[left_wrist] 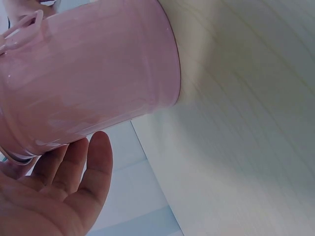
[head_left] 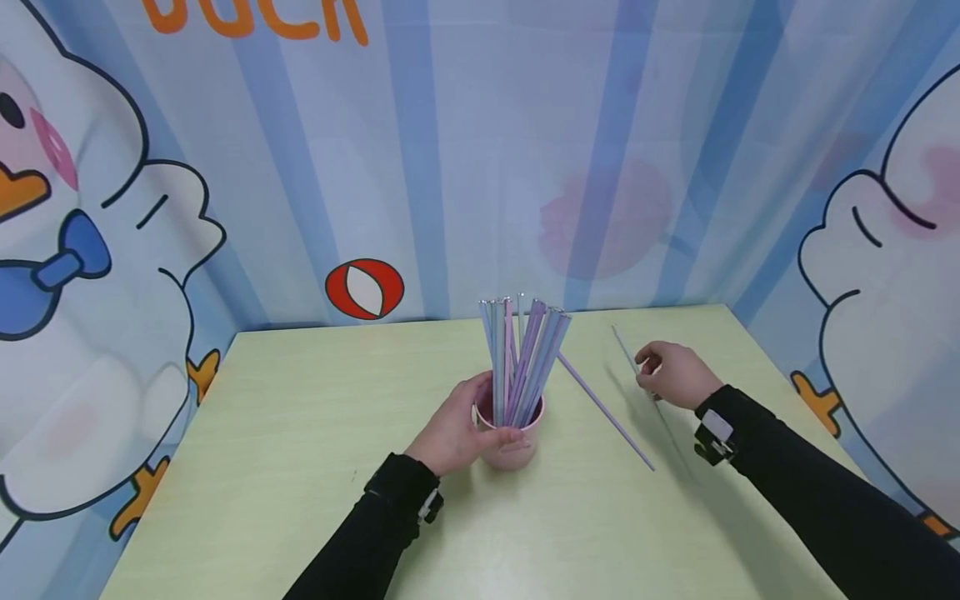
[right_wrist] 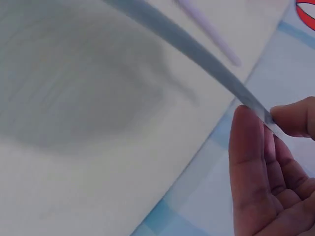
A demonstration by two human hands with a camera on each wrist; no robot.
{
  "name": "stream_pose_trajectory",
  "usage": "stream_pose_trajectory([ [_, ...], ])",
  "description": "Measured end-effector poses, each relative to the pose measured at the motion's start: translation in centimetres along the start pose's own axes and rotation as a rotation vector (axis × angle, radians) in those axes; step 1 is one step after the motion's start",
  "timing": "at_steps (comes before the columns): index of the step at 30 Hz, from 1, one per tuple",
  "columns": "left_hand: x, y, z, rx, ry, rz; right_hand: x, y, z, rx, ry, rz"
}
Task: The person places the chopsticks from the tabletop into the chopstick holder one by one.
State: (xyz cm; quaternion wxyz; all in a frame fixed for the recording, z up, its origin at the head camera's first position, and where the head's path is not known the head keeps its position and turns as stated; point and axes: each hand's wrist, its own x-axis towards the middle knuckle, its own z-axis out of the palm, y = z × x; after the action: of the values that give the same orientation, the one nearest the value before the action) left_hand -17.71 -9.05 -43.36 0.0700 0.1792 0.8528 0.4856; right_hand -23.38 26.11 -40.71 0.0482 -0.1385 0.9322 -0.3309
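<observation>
A pink metal cup [head_left: 510,457] stands on the table, packed with several blue, pink and purple straws [head_left: 517,358]. My left hand [head_left: 461,425] grips it from the left, thumb across the front rim and fingers on the far side. The left wrist view gives the smooth side of the cup [left_wrist: 98,69] and a small handle loop [left_wrist: 24,29]. To the right, my right hand [head_left: 675,375] pinches a pale blue-grey straw [head_left: 624,343] between thumb and fingers. That straw [right_wrist: 187,44] slants over the tabletop in the right wrist view.
A single purple straw [head_left: 607,414] lies on the pale wooden table [head_left: 322,467], between the cup and my right hand. Behind the table's far edge hangs a blue striped cloth [head_left: 480,167] with cartoon ducks.
</observation>
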Motion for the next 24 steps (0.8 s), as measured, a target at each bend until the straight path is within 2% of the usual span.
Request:
stream_pose_trajectory([
  [8,0.0,0.0,-0.1,0.002,-0.003,0.004,0.9,-2.8,-0.5,0.204,0.086,-0.006],
  [17,0.0,0.2,-0.1,0.017,-0.001,0.002,1.5,-6.3,0.1,0.449,0.165,-0.032],
  [24,0.0,0.2,-0.1,0.019,-0.003,-0.011,1.7,-8.9,0.4,0.6,0.202,-0.101],
])
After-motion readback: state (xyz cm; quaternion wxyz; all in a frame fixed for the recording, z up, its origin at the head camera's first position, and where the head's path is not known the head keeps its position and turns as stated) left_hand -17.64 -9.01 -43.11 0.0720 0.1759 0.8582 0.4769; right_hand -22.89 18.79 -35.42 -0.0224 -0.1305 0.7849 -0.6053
